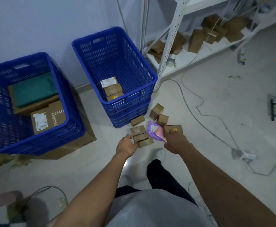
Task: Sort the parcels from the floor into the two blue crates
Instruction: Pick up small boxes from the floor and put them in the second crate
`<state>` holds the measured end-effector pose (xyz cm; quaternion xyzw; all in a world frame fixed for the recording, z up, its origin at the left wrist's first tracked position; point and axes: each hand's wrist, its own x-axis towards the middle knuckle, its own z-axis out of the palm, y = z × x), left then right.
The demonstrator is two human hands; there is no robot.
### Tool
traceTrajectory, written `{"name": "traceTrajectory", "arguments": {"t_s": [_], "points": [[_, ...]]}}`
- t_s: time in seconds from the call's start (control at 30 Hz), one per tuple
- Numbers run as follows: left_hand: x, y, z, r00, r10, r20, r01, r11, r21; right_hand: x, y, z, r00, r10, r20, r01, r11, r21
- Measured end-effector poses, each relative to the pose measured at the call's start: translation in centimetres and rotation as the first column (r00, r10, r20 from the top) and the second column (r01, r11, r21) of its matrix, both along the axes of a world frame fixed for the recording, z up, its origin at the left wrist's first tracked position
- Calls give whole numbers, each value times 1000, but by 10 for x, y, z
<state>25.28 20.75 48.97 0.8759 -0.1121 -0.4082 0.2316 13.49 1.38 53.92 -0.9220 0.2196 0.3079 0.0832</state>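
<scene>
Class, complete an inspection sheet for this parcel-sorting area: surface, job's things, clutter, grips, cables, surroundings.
Surface: pale floor, with parcels lying on it.
Job's things: left blue crate holds a green mailer on brown cartons; right blue crate holds small brown boxes; on the floor are a stack of small boxes, a purple mailer, a flat brown box and loose boxes.
Clutter: crumpled white scrap by the cable.
Grips: left hand at the stack, right hand over the mailer's edge and the flat box; cannot tell whether either grips.
Cables: grey cable winds across the floor.
Surroundings: white shelf rack with brown parcels; pale wall.
</scene>
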Motion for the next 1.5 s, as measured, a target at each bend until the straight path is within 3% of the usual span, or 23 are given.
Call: {"name": "traceTrajectory", "arguments": {"t_s": [0.33, 0.53, 0.77, 1.0, 1.13, 1.27, 1.4, 1.5], "points": [[-43, 38, -14, 993, -67, -96, 69, 998, 9, -41, 14, -29, 997, 17, -79, -16, 1000, 16], [-56, 27, -63, 981, -179, -69, 183, 981, 65, -48, 8, -100, 998, -46, -30, 50, 991, 125], [-49, -21, -225, 897, -443, 12, 434, 885, 169, -35, -18, -275, 998, -23, 60, 13, 987, 158], [-37, -59, -428, 902, -424, 81, 405, 897, 178, -23, -60, -483, 989, -66, 135, 46, 988, 150], [-26, -69, -515, 876, -443, 192, 410, 893, 187, -16, -72, -577, 972, -84, 221, 55, 989, 137], [-12, -79, -578, 834, -422, 355, 407, 906, 120, 23, -84, -636, 939, 83, 333, -123, 987, 102], [-16, -89, -621, 811, -404, 423, 387, 913, 131, 55, -97, -654, 931, 145, 334, -159, 987, 13], [-22, -95, -636, 783, -413, 465, 370, 911, 185, 52, -105, -671, 941, 176, 290, -193, 981, 31]]}}
